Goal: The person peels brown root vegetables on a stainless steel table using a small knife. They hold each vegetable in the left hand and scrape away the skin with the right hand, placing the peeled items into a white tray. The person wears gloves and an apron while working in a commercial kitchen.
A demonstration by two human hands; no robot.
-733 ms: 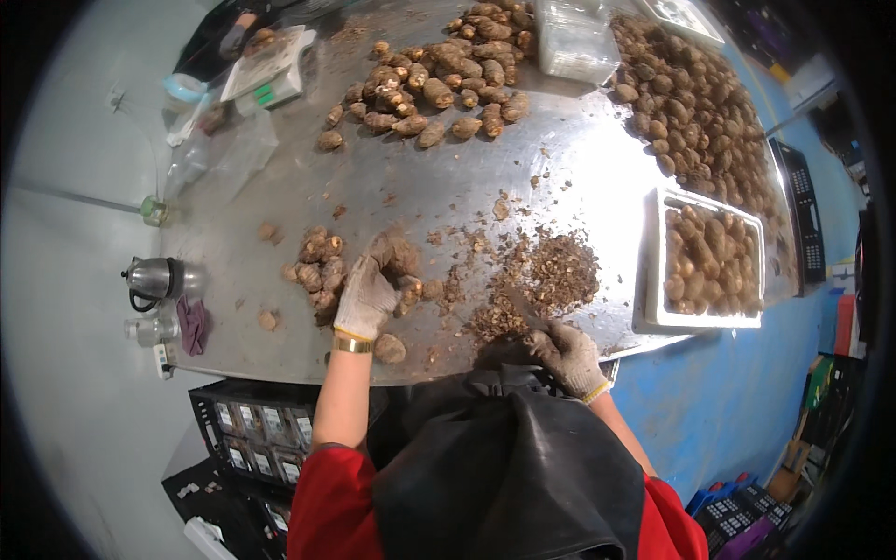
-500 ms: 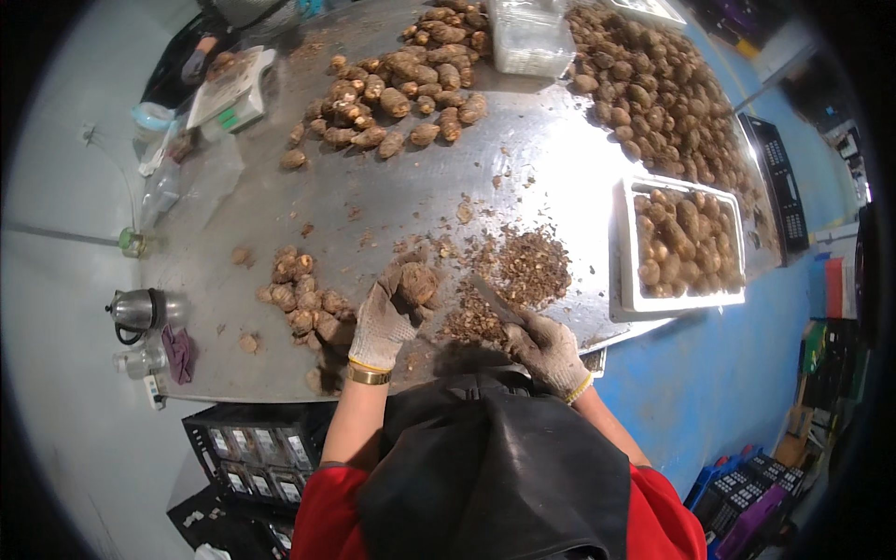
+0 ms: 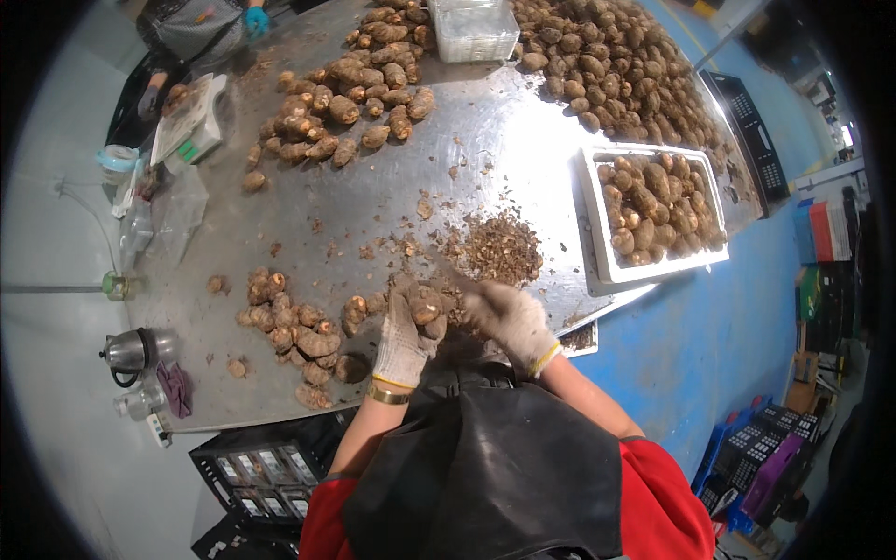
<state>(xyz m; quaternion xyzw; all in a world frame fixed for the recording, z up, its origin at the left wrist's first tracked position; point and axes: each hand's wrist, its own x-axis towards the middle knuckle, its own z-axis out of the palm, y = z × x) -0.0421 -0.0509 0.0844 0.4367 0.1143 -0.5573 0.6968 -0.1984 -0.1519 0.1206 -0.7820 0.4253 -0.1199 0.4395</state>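
My left hand [image 3: 401, 341], in a pale knitted glove, is closed around a brown taro [image 3: 425, 304] low over the table's near side. In its soiled glove, my right hand [image 3: 513, 322] grips a knife; the blurred blade [image 3: 448, 269] points up and left, close to the taro. The handle is hidden in my fist. A loose heap of taros [image 3: 297, 322] lies left of my left hand. Dark peelings [image 3: 504, 247] are scattered beyond my right hand.
On the metal table [image 3: 373, 210] stand a white foam box of tubers [image 3: 605, 271], a stack of clear trays [image 3: 476, 35] and a scale [image 3: 191, 117]. Larger heaps of taros [image 3: 345, 98] and round tubers [image 3: 616, 70] lie farther back. A co-worker's blue-gloved hand [image 3: 257, 21] shows at far left.
My right hand has moved left and up with the knife, toward the taro. My left hand has shifted slightly right, still holding the taro. The whole view has also shifted.
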